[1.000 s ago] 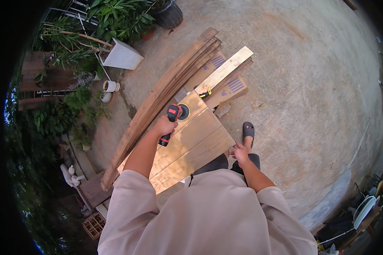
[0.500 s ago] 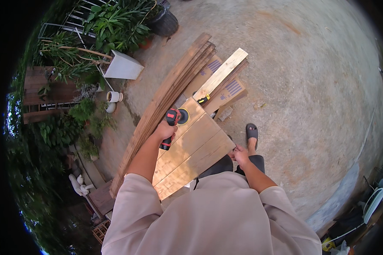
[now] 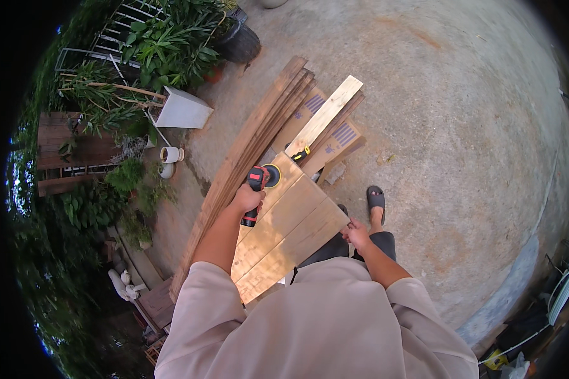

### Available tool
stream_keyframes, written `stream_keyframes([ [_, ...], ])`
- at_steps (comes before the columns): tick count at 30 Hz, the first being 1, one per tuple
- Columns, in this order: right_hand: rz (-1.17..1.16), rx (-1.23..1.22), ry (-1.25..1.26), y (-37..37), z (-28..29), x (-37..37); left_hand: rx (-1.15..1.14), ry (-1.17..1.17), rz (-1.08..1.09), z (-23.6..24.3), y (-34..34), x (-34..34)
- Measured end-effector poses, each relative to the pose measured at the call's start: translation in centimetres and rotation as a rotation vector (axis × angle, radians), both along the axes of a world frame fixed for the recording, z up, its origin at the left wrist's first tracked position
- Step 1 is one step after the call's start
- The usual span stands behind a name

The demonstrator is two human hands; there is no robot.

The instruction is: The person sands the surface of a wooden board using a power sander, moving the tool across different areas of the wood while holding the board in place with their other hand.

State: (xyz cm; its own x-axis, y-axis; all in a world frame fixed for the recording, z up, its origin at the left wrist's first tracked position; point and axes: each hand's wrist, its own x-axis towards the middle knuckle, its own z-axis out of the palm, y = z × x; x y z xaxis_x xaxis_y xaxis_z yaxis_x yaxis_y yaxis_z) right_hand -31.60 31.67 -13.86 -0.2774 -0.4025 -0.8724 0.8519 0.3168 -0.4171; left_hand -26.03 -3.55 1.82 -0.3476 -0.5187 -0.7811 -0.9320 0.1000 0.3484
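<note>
My left hand [image 3: 248, 199] is closed round the handle of a black and red cordless tool [image 3: 257, 179], whose yellow-rimmed round pad [image 3: 272, 177] rests flat on the far-left part of a light wooden panel [image 3: 287, 230]. At the panel's right corner, my right hand [image 3: 354, 232] grips the edge with curled fingers. A small yellow and black object [image 3: 301, 153] lies by the panel's far corner, beside a pale plank [image 3: 327, 110] that runs away from me.
Long brown boards [image 3: 246, 145] lie left of the panel, with cardboard boxes [image 3: 338, 145] beneath the planks. Potted plants [image 3: 161, 44] and a white planter [image 3: 184, 112] line the left side. My sandaled foot [image 3: 376, 201] stands on concrete [image 3: 455, 158]. Clutter [image 3: 512, 350] sits at lower right.
The scene has shifted slightly down in the view. Both hands stay in place on the tool and panel, with the pad still at the panel's far-left part.
</note>
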Motion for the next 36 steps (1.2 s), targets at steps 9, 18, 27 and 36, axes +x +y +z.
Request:
stream_keyframes([
  [9, -0.045, -0.030, 0.029, 0.4, -2.3, 1.2, -0.005, 0.044, 0.074, 0.0, 0.7, -1.3],
  [18, -0.028, -0.046, 0.034, 0.5, -3.0, 1.4, -0.017, 0.049, 0.014, -0.2, 0.2, -2.6],
  [27, -0.011, -0.052, 0.018, 0.3, -2.1, 1.1, 0.101, 0.010, -0.041, -0.1, 0.1, -2.8],
  [36, 0.020, -0.041, 0.027, 0.3, -2.0, 1.0, 0.058, 0.047, -0.007, -0.4, 0.5, -4.1],
])
